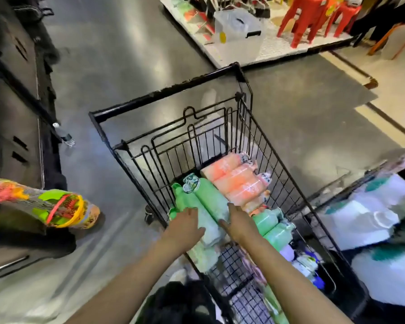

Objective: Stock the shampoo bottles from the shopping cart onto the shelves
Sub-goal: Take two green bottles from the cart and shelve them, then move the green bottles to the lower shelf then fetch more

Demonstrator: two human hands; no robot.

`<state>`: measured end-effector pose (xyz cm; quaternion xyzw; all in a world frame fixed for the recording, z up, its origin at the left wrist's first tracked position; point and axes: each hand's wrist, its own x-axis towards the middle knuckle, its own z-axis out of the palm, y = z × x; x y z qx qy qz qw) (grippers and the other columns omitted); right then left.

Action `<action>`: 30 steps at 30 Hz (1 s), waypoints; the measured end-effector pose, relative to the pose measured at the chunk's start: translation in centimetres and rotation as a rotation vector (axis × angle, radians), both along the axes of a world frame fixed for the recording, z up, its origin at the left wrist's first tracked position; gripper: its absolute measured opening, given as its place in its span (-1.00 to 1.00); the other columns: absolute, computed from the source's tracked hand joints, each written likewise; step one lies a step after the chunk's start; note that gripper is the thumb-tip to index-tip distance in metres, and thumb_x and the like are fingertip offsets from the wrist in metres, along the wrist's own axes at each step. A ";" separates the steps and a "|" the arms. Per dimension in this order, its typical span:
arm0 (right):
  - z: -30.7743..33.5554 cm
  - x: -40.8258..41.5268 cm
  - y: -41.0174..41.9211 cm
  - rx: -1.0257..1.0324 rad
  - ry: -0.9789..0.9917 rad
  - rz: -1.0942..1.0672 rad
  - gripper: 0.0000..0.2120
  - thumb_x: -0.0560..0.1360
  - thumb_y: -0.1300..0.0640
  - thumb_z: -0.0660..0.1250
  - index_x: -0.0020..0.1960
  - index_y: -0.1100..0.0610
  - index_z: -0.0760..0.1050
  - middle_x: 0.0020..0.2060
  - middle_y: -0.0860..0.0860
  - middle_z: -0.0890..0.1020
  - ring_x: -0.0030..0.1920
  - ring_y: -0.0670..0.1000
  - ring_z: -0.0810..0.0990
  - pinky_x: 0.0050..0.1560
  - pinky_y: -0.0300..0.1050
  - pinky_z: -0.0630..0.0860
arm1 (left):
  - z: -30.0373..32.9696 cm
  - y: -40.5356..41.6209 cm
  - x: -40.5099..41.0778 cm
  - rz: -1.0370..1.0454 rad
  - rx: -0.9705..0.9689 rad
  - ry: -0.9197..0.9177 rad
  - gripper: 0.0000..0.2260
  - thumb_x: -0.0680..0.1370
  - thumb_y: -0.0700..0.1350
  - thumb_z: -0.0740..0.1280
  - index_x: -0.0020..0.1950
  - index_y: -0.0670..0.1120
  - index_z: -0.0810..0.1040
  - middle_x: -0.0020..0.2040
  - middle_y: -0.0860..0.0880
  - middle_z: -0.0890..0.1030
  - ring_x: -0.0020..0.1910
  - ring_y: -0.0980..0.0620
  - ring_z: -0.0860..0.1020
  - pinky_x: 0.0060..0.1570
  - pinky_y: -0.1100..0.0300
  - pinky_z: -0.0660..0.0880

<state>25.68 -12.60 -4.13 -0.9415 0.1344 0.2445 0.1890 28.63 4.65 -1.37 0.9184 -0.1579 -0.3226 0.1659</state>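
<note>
A black wire shopping cart (262, 127) stands in front of me with wrapped packs of shampoo bottles lying inside. A green pack (206, 204) lies on the cart's left side and an orange pack (239, 181) lies at its far right. More green bottles (274, 228) lie at the near right. My left hand (185, 224) presses against the left side of the green pack. On the pack's right side my right hand (237, 220) grips it. Both hands clasp the pack between them.
Dark shelving (14, 108) runs along the left, with a netted bundle of colourful toys (56, 206) sticking out. A low display platform (255, 52) with a clear plastic box and red stools (313, 17) stands ahead. White packaged goods (372, 220) fill a shelf at right.
</note>
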 end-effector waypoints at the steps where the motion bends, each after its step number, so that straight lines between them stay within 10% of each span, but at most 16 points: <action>1: -0.6 1.2 0.0 0.000 0.000 -0.009 -0.38 0.55 -0.11 0.23 0.48 0.17 0.14 0.29 0.20 0.42 0.24 0.22 0.46 0.14 0.03 0.46 | -1.0 -0.6 1.0 0.042 -0.002 0.036 -0.39 0.59 0.06 0.20 0.50 -0.26 0.11 0.46 -0.23 0.26 0.41 -0.16 0.29 0.34 0.04 0.32; 12: -6.0 7.7 0.1 -0.159 0.096 0.001 -0.27 0.40 -0.20 0.37 0.38 0.19 0.22 0.32 0.11 0.29 0.27 0.18 0.31 0.06 0.09 0.47 | -8.1 -3.4 6.0 0.820 -0.103 0.391 -0.49 0.45 0.04 0.40 0.24 -0.27 0.43 0.10 -0.16 0.58 -0.04 -0.13 0.57 -0.18 0.18 0.45; 16: -6.5 8.3 0.1 -0.162 0.088 -0.043 -0.27 0.34 -0.23 0.42 0.32 0.19 0.30 0.26 0.11 0.31 0.22 0.15 0.31 0.04 0.07 0.50 | -8.9 -3.5 6.0 0.992 -0.170 0.500 -0.36 0.31 0.13 0.49 0.21 -0.27 0.48 0.12 -0.18 0.55 0.03 -0.18 0.56 0.02 0.08 0.54; 21: -6.2 8.7 0.0 -0.161 0.078 -0.080 -0.30 0.28 -0.25 0.47 0.22 0.18 0.41 0.20 0.09 0.36 0.20 0.12 0.32 0.04 0.04 0.51 | -9.0 -3.8 5.9 1.064 -0.138 0.515 -0.09 0.27 0.15 0.56 0.39 -0.30 0.23 0.26 -0.25 0.47 0.18 -0.23 0.51 0.14 0.01 0.52; 30: -1.9 4.8 -1.9 0.102 0.154 -0.365 -0.52 0.23 -0.23 0.49 -0.10 0.12 0.49 -0.05 0.07 0.51 -0.17 0.06 0.54 -0.27 -0.12 0.45 | -7.4 -2.0 4.6 1.064 -0.376 0.608 -0.36 0.02 0.18 0.60 -0.05 -0.12 0.58 -0.10 -0.12 0.67 -0.12 -0.15 0.65 0.00 -0.08 0.60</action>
